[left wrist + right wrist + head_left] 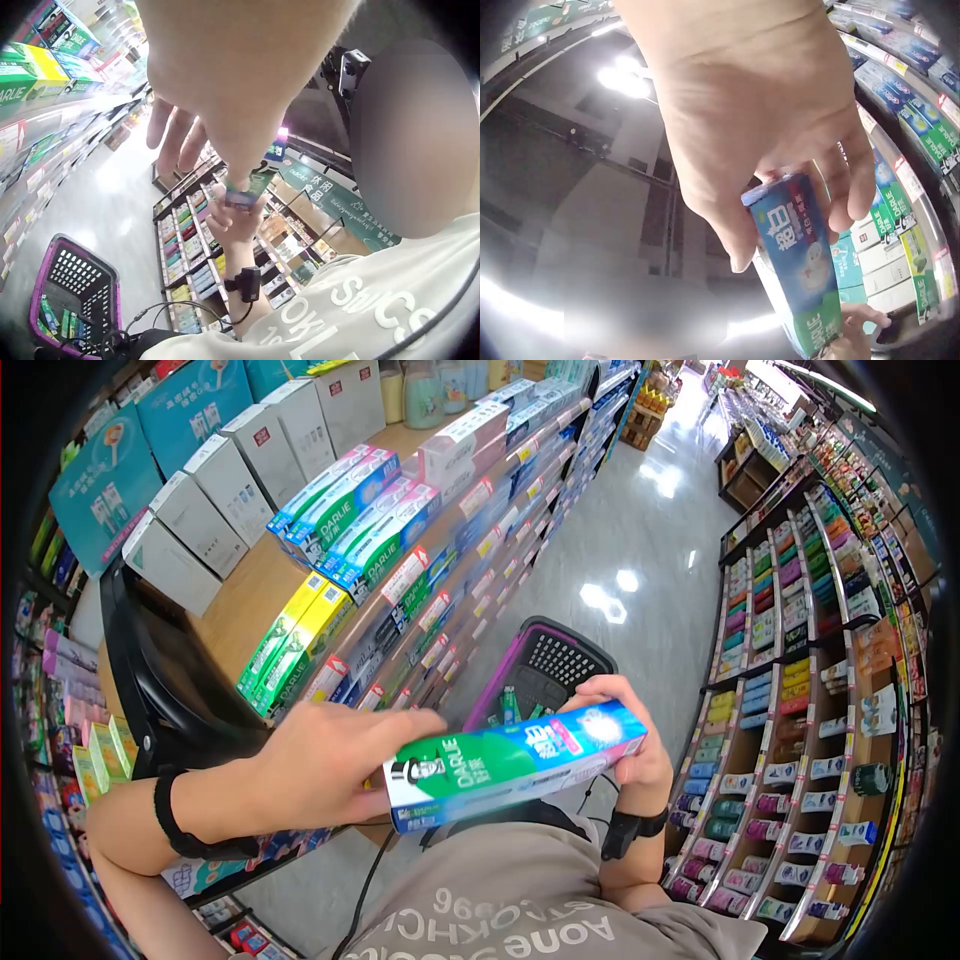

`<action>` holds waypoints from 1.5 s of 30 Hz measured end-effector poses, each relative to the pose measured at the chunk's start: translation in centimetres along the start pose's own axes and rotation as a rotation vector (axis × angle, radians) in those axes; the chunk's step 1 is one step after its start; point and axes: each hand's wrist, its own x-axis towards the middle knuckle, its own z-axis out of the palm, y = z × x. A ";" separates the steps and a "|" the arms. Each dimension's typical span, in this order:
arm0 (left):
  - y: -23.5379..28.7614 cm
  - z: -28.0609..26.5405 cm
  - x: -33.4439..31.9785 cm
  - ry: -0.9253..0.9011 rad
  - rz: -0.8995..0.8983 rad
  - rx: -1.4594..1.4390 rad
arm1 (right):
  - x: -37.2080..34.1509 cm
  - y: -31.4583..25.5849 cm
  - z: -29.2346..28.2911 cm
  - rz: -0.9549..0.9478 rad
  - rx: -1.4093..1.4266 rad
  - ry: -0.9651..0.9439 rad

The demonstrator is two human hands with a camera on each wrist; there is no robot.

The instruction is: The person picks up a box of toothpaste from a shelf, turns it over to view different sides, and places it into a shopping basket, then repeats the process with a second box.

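A long DARLIE toothpaste box (510, 762), green at one end and blue at the other, is held level in front of the chest. At its blue end my right hand (638, 745) grips it, thumb on one side and fingers on the other. My left hand (320, 760) is at the green end, thumb against the box. In the left wrist view, several of that hand's fingers (174, 142) hang loosely beside it. The right wrist view shows the box (799, 255) lying along the right palm.
A black shopping basket with a purple rim (492, 678) stands beyond the box, with small green packs (510, 706) inside. To the left, a shelf carries DARLIE boxes (350, 500) and white cartons (190, 520). Shelves of packaged goods (770, 710) line the right side of the aisle.
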 end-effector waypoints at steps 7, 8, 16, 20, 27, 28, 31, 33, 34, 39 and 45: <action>-0.1 0.0 0.5 0.086 -0.030 0.225 | 0.3 -0.7 -4.0 0.041 -0.239 0.325; -0.2 -0.4 0.5 0.026 0.022 0.341 | 0.5 -0.4 -5.2 0.074 -0.304 0.360; -1.4 0.2 1.0 -0.655 0.213 0.444 | -6.6 18.2 -24.3 0.619 -0.244 0.962; -2.7 0.4 2.1 -0.634 0.134 0.435 | -15.3 31.9 -30.5 0.826 0.095 1.198; -3.2 1.1 3.2 -0.790 0.039 0.349 | -23.7 45.0 -32.4 1.048 0.288 1.464; -2.7 0.3 3.3 -0.932 -0.046 0.296 | -23.4 45.3 -32.1 1.069 0.245 1.465; -3.1 1.0 3.8 -0.932 -0.079 0.290 | -23.7 46.6 -32.5 1.132 0.168 1.430; -3.4 1.3 3.8 -0.940 -0.117 0.302 | -23.0 47.3 -32.8 1.095 0.124 1.433; -3.5 1.2 4.1 -0.950 -0.144 0.304 | -22.8 47.9 -32.9 1.030 0.039 1.428; -3.6 1.3 4.1 -0.951 -0.168 0.221 | -19.6 48.0 -32.2 1.014 -0.292 1.463; -2.7 1.1 3.3 -1.016 -0.127 0.309 | -19.4 46.9 -31.8 1.022 -0.179 1.441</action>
